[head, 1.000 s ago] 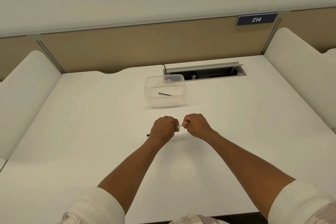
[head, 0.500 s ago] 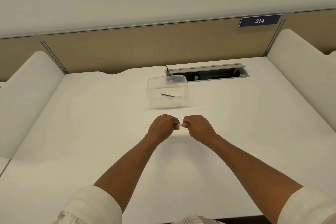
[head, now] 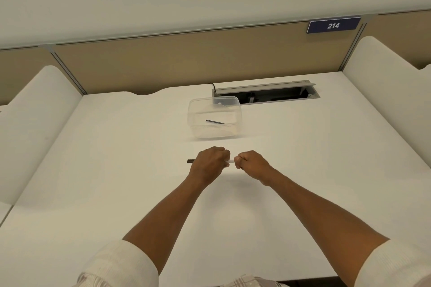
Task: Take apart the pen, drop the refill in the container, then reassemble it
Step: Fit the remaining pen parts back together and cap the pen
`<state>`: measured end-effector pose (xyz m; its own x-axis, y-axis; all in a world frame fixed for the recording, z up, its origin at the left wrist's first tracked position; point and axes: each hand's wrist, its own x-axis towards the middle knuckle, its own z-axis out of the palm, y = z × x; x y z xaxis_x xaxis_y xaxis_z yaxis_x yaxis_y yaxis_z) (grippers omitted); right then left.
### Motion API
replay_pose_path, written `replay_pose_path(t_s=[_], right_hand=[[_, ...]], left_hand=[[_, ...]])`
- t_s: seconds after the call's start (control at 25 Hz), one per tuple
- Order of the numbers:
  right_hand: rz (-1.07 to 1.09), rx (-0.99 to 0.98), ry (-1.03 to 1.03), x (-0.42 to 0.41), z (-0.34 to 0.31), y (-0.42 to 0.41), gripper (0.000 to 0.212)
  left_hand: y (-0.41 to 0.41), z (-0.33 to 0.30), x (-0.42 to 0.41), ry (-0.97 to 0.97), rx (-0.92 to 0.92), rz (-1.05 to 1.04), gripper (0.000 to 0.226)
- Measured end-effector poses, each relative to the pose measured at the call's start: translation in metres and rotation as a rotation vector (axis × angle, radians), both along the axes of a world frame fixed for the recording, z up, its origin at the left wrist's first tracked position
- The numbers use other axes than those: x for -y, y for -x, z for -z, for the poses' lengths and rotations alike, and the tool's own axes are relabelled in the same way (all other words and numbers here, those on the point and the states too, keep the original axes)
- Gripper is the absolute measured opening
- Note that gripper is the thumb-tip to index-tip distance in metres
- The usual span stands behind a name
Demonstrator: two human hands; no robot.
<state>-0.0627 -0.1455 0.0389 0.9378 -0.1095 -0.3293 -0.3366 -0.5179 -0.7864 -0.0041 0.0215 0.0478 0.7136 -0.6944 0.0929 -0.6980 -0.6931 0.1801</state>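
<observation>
Both fists hold one pen level above the white desk. My left hand is closed round its left part, and a dark end sticks out to the left of that fist. My right hand grips the right part. Only a short white stretch of the barrel shows between the two fists. A clear plastic container stands just beyond the hands, with a thin dark refill lying on its bottom.
An open cable tray is sunk into the desk behind the container. White side partitions rise at left and right, and a tan back panel carries a blue sign reading 214.
The dark end of the pen shows left of my left fist again, after being hidden half a second ago. The hands have stayed close together in the same spot.
</observation>
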Motion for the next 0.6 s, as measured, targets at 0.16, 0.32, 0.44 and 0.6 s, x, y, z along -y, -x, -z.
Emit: replay_pose_path(t_s=[0.16, 0.32, 0.44, 0.6], right_hand=[[0.009, -0.039, -0.066, -0.0029, -0.0039, -0.0028, 0.034], [-0.143, 0.169, 0.283, -0.0001, -0.0026, -0.0032, 0.024], [-0.207, 0.235, 0.427, 0.0025, -0.0059, -0.0031, 0.025], [-0.190, 0.265, 0.565, 0.0028, -0.0042, -0.0004, 0.028]], left_hand=[[-0.0028, 0.0004, -0.0032, -0.019, 0.025, 0.015, 0.008], [-0.0061, -0.0010, -0.0040, 0.003, -0.066, 0.006, 0.009], [-0.0054, 0.0006, -0.0045, 0.018, -0.087, 0.025, 0.014], [-0.0018, 0.0018, -0.0015, 0.047, -0.094, 0.023, 0.016]])
